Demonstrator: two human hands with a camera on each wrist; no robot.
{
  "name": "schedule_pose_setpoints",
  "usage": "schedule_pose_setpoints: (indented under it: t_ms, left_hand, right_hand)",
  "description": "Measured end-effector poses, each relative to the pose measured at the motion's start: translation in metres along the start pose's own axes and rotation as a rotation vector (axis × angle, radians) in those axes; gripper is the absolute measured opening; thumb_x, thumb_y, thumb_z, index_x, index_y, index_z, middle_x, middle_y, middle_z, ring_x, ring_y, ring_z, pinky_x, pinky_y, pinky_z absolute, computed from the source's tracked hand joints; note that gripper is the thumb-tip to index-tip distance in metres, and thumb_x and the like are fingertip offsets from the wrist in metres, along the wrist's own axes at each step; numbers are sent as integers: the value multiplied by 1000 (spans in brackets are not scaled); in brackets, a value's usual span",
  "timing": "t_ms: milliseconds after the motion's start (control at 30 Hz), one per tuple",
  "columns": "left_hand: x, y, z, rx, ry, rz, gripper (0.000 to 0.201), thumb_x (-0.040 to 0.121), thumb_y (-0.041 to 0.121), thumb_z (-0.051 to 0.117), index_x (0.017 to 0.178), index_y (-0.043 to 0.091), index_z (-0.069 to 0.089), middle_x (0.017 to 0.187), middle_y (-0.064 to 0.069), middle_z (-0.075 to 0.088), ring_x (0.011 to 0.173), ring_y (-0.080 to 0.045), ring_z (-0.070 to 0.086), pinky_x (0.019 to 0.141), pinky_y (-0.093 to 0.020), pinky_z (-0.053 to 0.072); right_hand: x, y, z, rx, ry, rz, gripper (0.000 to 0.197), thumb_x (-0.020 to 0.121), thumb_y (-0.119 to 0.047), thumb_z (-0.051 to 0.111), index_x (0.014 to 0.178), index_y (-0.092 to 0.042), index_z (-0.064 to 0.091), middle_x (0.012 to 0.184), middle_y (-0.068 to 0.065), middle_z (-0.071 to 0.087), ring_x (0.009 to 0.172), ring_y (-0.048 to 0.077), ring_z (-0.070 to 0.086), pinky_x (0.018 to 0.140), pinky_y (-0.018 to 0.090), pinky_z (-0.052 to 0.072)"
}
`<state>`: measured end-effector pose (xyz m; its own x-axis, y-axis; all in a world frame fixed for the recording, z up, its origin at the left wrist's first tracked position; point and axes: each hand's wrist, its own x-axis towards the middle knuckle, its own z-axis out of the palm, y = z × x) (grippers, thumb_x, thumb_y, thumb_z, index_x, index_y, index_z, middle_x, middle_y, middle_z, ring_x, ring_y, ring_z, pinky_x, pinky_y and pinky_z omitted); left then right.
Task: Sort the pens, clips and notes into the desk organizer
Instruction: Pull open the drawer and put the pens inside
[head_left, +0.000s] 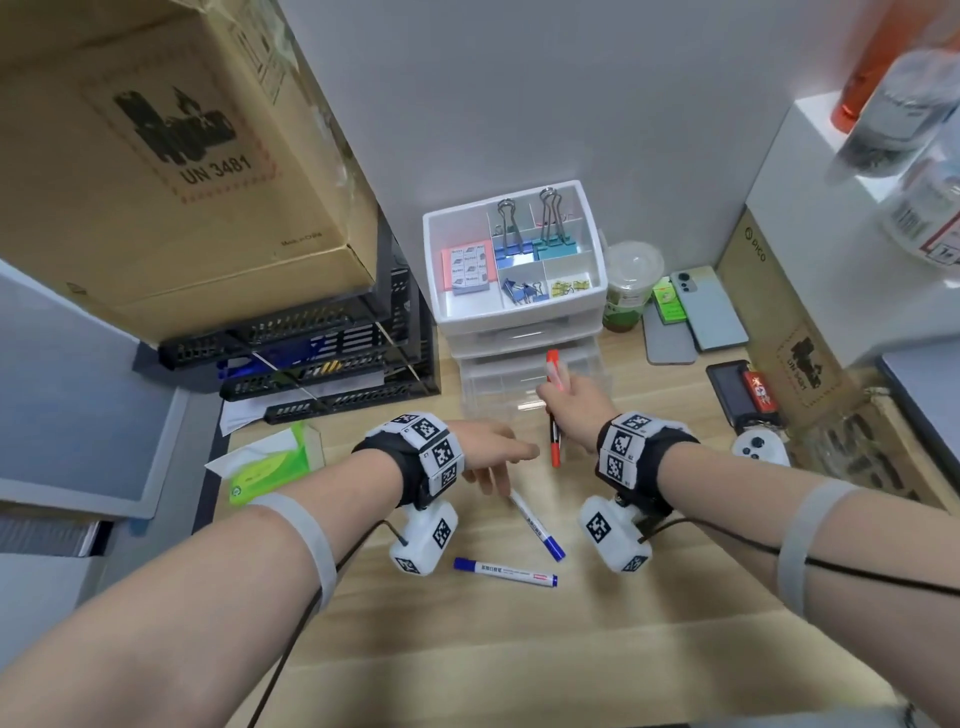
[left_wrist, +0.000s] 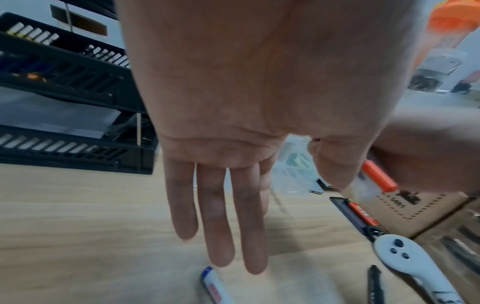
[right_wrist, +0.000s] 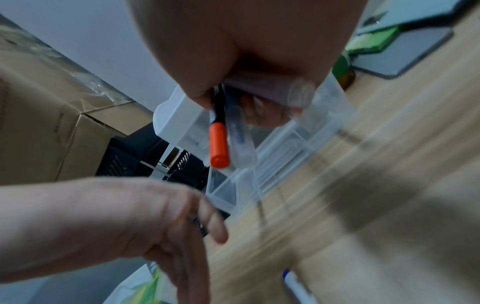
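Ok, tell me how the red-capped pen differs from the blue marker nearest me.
The red-capped pen has a black barrel and orange-red ends; the blue marker has a white barrel with blue ends. The red-capped pen is gripped in the right hand, roughly upright above the desk; the blue marker lies flat on it, untouched. Both are capped.

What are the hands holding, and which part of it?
The right hand grips a red pen and a clear pen around their middles. The left hand holds nothing; its straight fingers reach over a blue pen.
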<state>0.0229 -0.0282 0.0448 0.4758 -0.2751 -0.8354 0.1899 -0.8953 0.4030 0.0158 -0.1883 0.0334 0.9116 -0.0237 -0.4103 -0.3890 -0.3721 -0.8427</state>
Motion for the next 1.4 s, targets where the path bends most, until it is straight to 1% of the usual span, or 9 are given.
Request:
schedule_pose_setpoints:
  t_ms: [133, 233, 300, 467, 600, 867, 1033, 1233, 1400]
  left_hand:
    - [2, -25, -17, 62, 99, -69, 28, 91, 46, 58, 98, 18, 61, 83, 0, 78, 67, -15, 66, 69, -28, 47]
    - [4, -39, -29, 26, 163, -105, 25, 81, 43, 62, 88, 19, 61, 88, -4, 78, 72, -21, 71, 63, -28, 47]
    - [9, -48, -37, -11, 216, -122, 32, 72, 47, 62, 88, 19, 61, 90, -6, 78, 78, -25, 74, 63, -30, 49]
    - [25, -59, -51, -65, 293, -137, 23, 87, 34, 65, 97, 15, 56, 97, -12, 77, 72, -23, 68, 66, -30, 49]
    - [39, -66, -58, -126, 323, -147, 47, 85, 35, 69, 121, 13, 48, 102, -11, 73, 72, -20, 68, 64, -28, 53]
    - [56, -69, -67, -25, 286, -163, 110, 54, 58, 76, 146, 18, 31, 116, -4, 67, 101, -23, 68, 93, -37, 55]
    - [59, -63, -74, 0, 314, -120, 111, 70, 41, 84, 155, 17, 16, 127, -5, 61, 107, -23, 63, 92, -33, 52]
    - [59, -56, -81, 10, 347, -26, 122, 64, 36, 90, 155, 18, 10, 138, -7, 52, 116, -25, 60, 96, -35, 52]
    - [60, -54, -87, 21, 416, 13, 129, 50, 38, 95, 151, 18, 17, 145, -4, 45, 121, -27, 57, 98, -38, 53]
  right_hand:
    - [22, -20, -21, -179, -52, -100, 19, 95, -20, 48, 79, -11, 48, 66, 6, 57, 52, 17, 48, 50, 26, 36]
    - [41, -30, -25, -287, -145, -165, 13, 96, -20, 45, 94, -8, 49, 74, 12, 70, 59, 23, 64, 62, 37, 55]
    - [51, -33, -23, -442, -181, -226, 13, 99, -25, 43, 101, -12, 45, 82, 11, 68, 69, 28, 67, 65, 39, 56]
    - [71, -32, -6, -874, -265, -358, 12, 95, -19, 43, 106, -22, 38, 95, 9, 61, 83, 31, 60, 73, 42, 53]
    - [87, -29, 10, -1026, -322, -407, 21, 95, -20, 45, 116, -20, 47, 100, 9, 66, 86, 31, 62, 73, 38, 52]
    - [103, -14, 25, -1037, -415, -329, 27, 98, -37, 47, 111, -15, 57, 108, 7, 66, 95, 27, 61, 75, 34, 48]
    - [103, -8, 17, -927, -387, -325, 35, 91, -47, 58, 112, -19, 60, 98, -6, 58, 87, 18, 52, 74, 28, 42]
    - [77, -4, -4, -802, -190, -556, 22, 88, -30, 54, 104, -20, 64, 99, -2, 66, 89, 19, 59, 76, 31, 49]
    - [56, -1, -9, -892, -417, -483, 19, 84, -34, 55, 83, -21, 69, 70, -8, 65, 68, 14, 58, 63, 24, 43]
